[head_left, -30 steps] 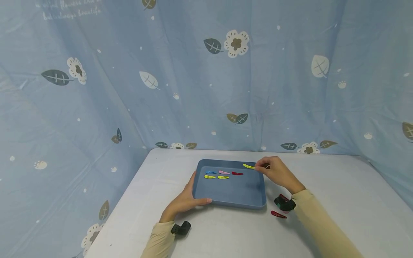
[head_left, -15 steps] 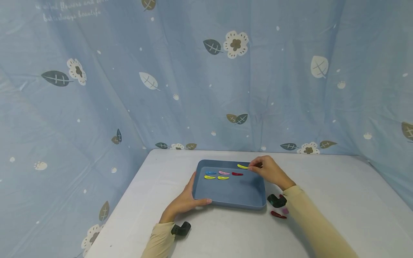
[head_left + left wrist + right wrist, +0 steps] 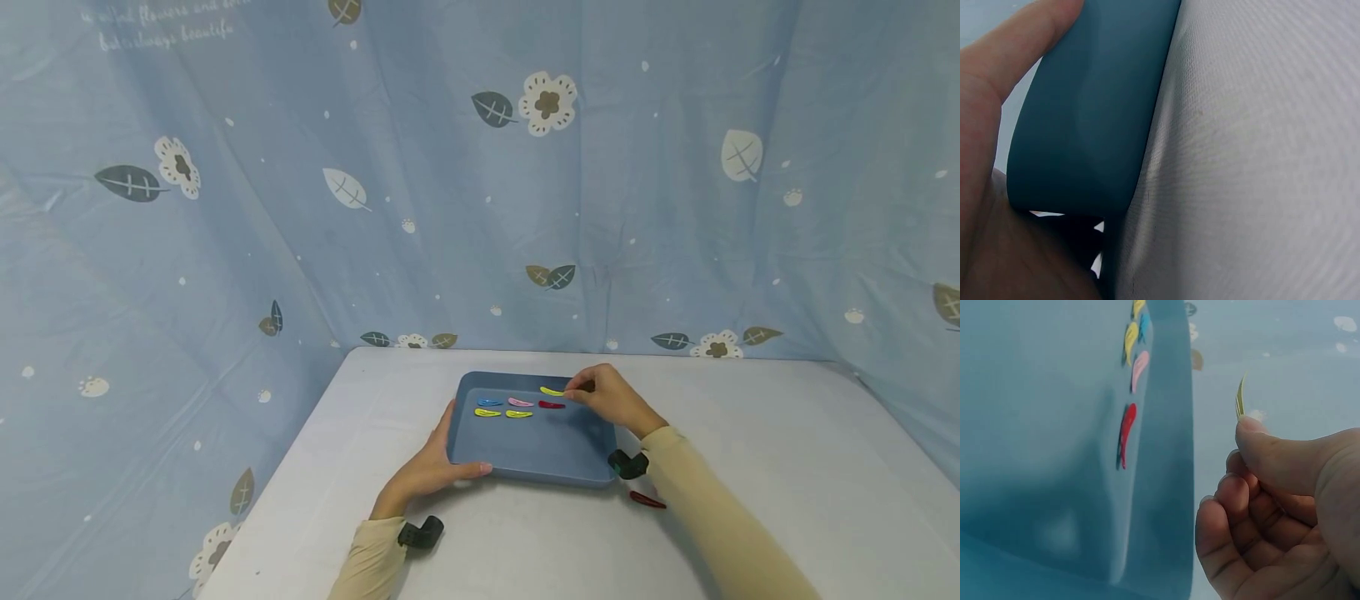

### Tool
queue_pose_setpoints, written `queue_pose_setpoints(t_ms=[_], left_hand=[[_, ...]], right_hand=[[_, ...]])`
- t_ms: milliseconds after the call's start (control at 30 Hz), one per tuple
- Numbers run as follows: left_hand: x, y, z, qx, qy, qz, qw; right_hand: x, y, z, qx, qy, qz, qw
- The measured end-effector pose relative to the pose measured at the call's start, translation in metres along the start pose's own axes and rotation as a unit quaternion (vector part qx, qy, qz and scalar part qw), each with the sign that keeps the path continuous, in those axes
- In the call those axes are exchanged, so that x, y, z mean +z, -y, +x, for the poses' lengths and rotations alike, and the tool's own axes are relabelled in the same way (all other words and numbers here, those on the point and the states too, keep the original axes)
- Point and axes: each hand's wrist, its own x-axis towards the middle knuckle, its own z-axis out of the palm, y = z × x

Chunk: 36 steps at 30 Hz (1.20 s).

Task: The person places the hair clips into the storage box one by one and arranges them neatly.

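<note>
Between thumb and fingertips my right hand [image 3: 611, 398] pinches a yellow hair clip [image 3: 552, 391], held above the far part of a blue-grey tray [image 3: 540, 450]. In the right wrist view the same yellow clip [image 3: 1240, 397] sticks up past the thumb tip. My left hand [image 3: 429, 468] grips the tray's near left corner, thumb along the front rim. Inside the tray lie a blue clip [image 3: 490, 402], a pink clip [image 3: 521, 402] and a red clip [image 3: 552, 405] in a row. Nearer are two yellow clips, the left one [image 3: 487, 412] and the right one [image 3: 518, 414].
On the white table [image 3: 555, 542], a dark red hair clip [image 3: 647, 500] lies right of the tray, beside my right sleeve. Each wrist wears a black camera, the right one [image 3: 628, 464] close to the tray's near right corner. A patterned blue curtain [image 3: 450, 208] hangs behind the table.
My right hand has moved left over the tray with the yellow hair clip. The pink and red pieces by the right wrist have gone out of sight behind it. My left hand stays put.
</note>
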Motion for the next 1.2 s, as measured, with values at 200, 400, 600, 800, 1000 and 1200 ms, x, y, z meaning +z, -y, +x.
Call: queue_pose_setpoints(t_ms=[200,400,600,800,1000,1200], left_hand=[[0.000,-0.001,-0.001,-0.007,-0.004,0.004,1.0000],[-0.001,-0.002,-0.002,-0.014,-0.008,0.014,0.9998],[0.000,-0.001,-0.003,-0.018,-0.011,0.017,0.9996],[0.000,-0.001,-0.002,-0.015,-0.009,0.016,0.9997],[0.000,-0.001,-0.001,-0.017,-0.009,0.016,0.9997],[0.000,-0.001,-0.002,-0.022,-0.011,0.015,0.9996]], right_hand=[[0.006,-0.004,0.006,-0.003,0.004,0.005,1.0000],[0.010,-0.005,0.010,0.006,0.008,0.007,0.9999],[0.013,-0.008,0.013,-0.003,0.011,0.007,0.9999],[0.016,-0.011,0.015,0.004,0.014,0.005,0.9999],[0.016,-0.011,0.015,0.020,0.022,-0.004,0.9995],[0.017,-0.012,0.016,0.018,0.033,-0.011,0.9992]])
